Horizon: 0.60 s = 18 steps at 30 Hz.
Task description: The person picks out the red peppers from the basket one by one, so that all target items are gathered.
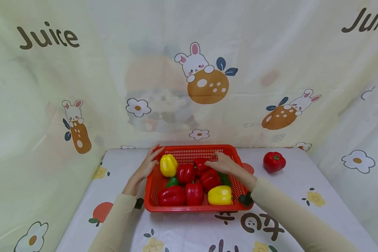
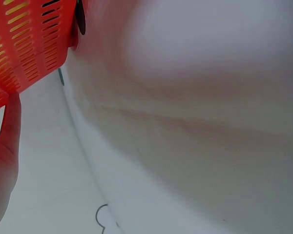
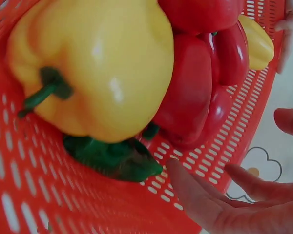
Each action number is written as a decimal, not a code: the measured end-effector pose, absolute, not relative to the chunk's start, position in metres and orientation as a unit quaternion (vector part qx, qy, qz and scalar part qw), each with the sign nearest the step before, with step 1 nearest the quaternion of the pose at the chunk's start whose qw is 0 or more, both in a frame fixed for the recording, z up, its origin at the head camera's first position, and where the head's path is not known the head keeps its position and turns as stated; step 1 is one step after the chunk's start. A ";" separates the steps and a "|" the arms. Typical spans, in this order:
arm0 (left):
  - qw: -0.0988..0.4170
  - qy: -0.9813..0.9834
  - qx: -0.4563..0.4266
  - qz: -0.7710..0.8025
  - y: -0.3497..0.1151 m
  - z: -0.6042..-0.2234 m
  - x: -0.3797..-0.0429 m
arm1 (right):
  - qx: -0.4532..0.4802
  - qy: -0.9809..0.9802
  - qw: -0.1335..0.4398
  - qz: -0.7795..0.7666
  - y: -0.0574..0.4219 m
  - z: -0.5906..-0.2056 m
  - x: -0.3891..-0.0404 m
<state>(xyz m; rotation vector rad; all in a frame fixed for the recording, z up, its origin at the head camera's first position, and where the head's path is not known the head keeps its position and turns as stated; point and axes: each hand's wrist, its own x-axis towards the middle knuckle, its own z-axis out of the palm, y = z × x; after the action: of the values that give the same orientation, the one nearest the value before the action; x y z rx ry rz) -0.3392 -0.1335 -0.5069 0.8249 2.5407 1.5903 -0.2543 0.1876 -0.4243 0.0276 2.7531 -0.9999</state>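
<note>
Beige fabric sleeves point(image 1: 289, 213) run down to my two bare hands. My left hand point(image 1: 147, 166) lies at the far left corner of a wide, rectangular red plastic basket point(image 1: 198, 209), its fingers fairly straight against the rim and side. My right hand point(image 1: 224, 164) is over the far right part of the basket, fingers spread and slightly bent, holding nothing; its fingertips are just beside a long, dark green pepper point(image 3: 112, 158) and near a glossy red bell pepper point(image 1: 201, 166). I cannot tell whether they touch either.

The slotted basket stands on the desk point(image 1: 182, 231), straight in front of me. Besides those two, it holds four more red bell peppers, a plump yellow bell pepper point(image 1: 168, 165) far left, a second yellow bell pepper point(image 1: 219, 195) near right and a small green pepper point(image 1: 172, 182) partly hidden among the others on the left.

Another red bell pepper point(image 1: 274, 162) sits on the desk, right of the basket. My right forearm crosses the basket's right rim, and a small black device point(image 1: 246, 200) at that wrist covers part of its near corner.
</note>
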 end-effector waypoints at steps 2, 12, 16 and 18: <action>0.016 0.816 0.266 0.513 -0.134 -0.506 -0.339 | 0.016 0.930 0.126 -0.344 0.185 -0.425 -0.255; 0.045 0.817 0.269 0.508 -0.133 -0.486 -0.332 | 0.020 0.926 0.160 -0.341 0.179 -0.432 -0.262; 0.052 0.819 0.277 0.499 -0.133 -0.467 -0.317 | 0.023 0.927 0.163 -0.338 0.181 -0.436 -0.264; 0.049 0.818 0.278 0.501 -0.133 -0.467 -0.315 | 0.032 0.926 0.169 -0.335 0.182 -0.438 -0.263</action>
<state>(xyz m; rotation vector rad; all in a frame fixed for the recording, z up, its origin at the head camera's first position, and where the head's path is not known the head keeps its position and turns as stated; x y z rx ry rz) -0.3155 -0.1335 -0.4670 0.8482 2.4922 1.5255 -0.2631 0.1822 -0.4380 0.0911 2.6329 -0.9536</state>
